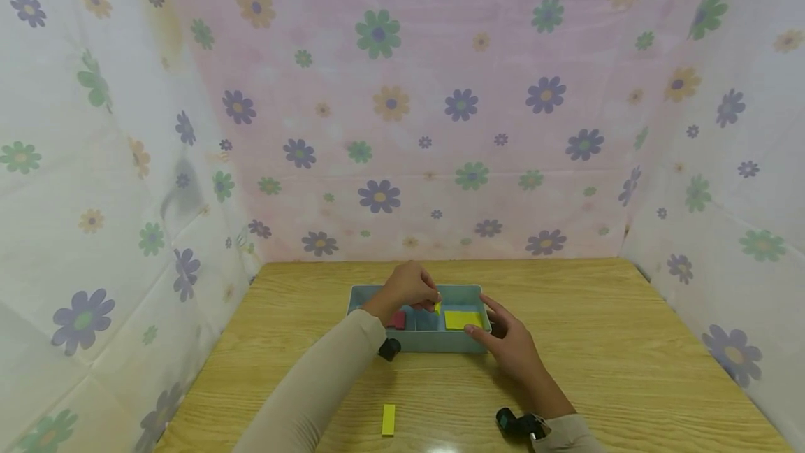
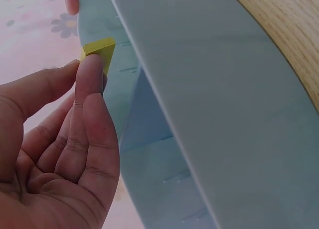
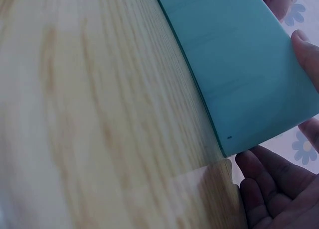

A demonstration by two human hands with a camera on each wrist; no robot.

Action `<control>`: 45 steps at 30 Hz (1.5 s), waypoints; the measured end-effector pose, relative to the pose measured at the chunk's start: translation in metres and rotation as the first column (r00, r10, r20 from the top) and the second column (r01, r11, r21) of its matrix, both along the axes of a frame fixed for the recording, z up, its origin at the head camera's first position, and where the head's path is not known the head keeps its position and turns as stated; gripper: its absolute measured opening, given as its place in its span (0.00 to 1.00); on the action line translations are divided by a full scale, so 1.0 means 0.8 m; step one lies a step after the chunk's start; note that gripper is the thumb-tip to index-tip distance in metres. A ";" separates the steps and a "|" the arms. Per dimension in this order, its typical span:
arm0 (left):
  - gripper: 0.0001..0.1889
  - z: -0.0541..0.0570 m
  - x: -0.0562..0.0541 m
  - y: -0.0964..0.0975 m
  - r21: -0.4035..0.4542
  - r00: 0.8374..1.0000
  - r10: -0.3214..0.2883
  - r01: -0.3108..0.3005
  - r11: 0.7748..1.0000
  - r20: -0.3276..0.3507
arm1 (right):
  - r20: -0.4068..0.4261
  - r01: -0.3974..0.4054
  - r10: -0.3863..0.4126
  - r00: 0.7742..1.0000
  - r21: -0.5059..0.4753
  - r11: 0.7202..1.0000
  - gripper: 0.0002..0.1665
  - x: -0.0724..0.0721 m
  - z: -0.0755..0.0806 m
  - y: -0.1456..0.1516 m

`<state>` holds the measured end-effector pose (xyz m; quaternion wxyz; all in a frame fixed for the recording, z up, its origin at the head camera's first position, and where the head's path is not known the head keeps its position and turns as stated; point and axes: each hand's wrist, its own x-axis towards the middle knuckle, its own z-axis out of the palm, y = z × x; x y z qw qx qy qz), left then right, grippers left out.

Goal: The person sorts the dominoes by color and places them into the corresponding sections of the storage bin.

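Observation:
My left hand (image 1: 411, 285) pinches a small yellow block (image 2: 99, 46) between thumb and fingertips, above the middle of a blue-grey divided box (image 1: 434, 342). In the left wrist view the block is tilted, its thin end showing. My right hand (image 1: 516, 348) holds the box's right end, thumb at the front rim and fingers around the side. Inside the box, yellow pieces (image 1: 462, 320) lie in the right compartment and a dark red block (image 1: 400, 319) lies to the left, partly hidden by the left wrist. Another yellow block (image 1: 388, 420) lies on the table in front of the box.
The box stands on a wood-grain table (image 1: 629, 369). Flowered cloth (image 1: 428, 75) hangs behind the table and along both sides. A black wrist camera (image 1: 512, 423) sits on the right wrist, and another (image 1: 390, 349) shows beneath the left one.

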<state>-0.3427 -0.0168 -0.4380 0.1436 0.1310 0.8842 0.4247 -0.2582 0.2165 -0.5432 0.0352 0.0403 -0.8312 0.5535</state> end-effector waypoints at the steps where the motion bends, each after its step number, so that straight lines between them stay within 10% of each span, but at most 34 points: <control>1: 0.03 -0.001 -0.001 0.000 -0.004 1.000 0.000 0.000 1.000 0.000 | 0.000 -0.001 0.001 1.000 -0.001 1.000 0.49 0.000 0.000 0.000; 29: 0.08 -0.007 -0.003 0.004 -0.049 1.000 0.012 -0.012 0.999 -0.002 | 0.018 0.000 0.000 1.000 -0.012 1.000 0.49 -0.003 -0.001 0.000; 45: 0.44 0.007 0.034 0.015 0.050 0.947 -0.093 0.081 0.995 0.307 | -0.019 -0.013 0.013 1.000 0.014 1.000 0.49 0.000 0.000 0.001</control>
